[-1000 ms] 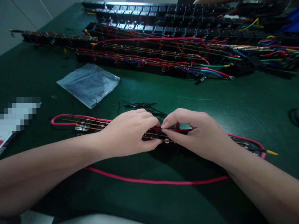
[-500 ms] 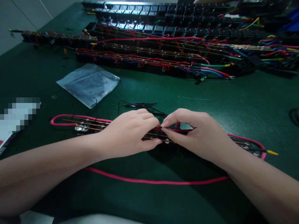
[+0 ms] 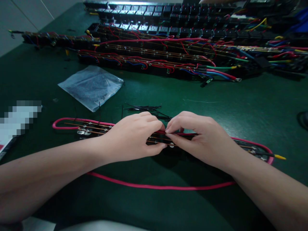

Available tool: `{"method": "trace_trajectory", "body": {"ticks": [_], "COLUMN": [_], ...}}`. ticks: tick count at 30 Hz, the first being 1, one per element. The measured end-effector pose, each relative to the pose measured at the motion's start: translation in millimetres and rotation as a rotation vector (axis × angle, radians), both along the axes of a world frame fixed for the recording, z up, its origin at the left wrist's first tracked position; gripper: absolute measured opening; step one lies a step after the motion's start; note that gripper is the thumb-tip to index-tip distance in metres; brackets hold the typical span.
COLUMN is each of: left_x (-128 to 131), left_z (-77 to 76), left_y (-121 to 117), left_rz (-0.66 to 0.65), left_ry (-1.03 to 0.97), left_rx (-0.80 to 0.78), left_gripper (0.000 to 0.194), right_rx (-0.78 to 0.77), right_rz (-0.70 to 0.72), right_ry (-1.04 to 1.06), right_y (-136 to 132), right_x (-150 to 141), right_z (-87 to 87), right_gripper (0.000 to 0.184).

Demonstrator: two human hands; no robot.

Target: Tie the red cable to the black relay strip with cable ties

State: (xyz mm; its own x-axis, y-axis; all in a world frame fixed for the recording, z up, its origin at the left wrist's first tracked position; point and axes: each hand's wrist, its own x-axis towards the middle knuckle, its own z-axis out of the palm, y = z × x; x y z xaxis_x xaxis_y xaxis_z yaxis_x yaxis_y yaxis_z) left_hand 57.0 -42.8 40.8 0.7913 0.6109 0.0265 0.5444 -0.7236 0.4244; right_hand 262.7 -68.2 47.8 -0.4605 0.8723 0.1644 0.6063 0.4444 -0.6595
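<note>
A long black strip assembly (image 3: 98, 130) with bare copper-coloured rods lies across the table in front of me. A thick red cable (image 3: 161, 187) runs along its far edge, loops round both ends and bows out on the near side. My left hand (image 3: 136, 136) straddles the strip's middle, thumb on the near edge and fingers on the far side. Beside it, the thumb and forefinger of my right hand (image 3: 199, 130) pinch at the red cable; whatever is between those fingertips is hidden. Thin black cable ties (image 3: 99, 112) stand up from the strip's left part.
Loose black cable ties (image 3: 144, 108) lie just behind my hands. A clear plastic bag (image 3: 92, 86) is farther back on the green table (image 3: 154, 211). Several wired strips (image 3: 144, 59) fill the far side. A pixelated pale object (image 3: 19, 120) lies at the left.
Both hands keep nearly the same pose at the strip's middle. My right hand has shifted very slightly left; otherwise the scene looks the same.
</note>
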Motion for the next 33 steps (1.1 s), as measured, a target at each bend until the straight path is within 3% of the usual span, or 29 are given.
{"method": "trace_trajectory", "body": {"ticks": [8,21,33], "left_x": [0.2,0.0,-0.5], "left_z": [-1.0,-3.1,1.6], "left_y": [3.0,3.8,1.0], "left_rz": [-0.006,-0.032,0.05], "left_ry": [-0.012,-0.035,-0.06], "left_rx": [-0.001,0.007,-0.06], "left_gripper": [0.017,0.019,0.026], "right_rx": [0.003,-0.069,-0.077], "right_rz": [0.017,-0.074,-0.065], "right_ry": [-0.003,0.007,0.028], "right_y": [-1.0,0.5,2.0], "right_x": [0.0,-1.8,-1.2], "right_z": [-0.2,-3.2,4.0], "right_gripper": [0.013,0.008,0.012]}}
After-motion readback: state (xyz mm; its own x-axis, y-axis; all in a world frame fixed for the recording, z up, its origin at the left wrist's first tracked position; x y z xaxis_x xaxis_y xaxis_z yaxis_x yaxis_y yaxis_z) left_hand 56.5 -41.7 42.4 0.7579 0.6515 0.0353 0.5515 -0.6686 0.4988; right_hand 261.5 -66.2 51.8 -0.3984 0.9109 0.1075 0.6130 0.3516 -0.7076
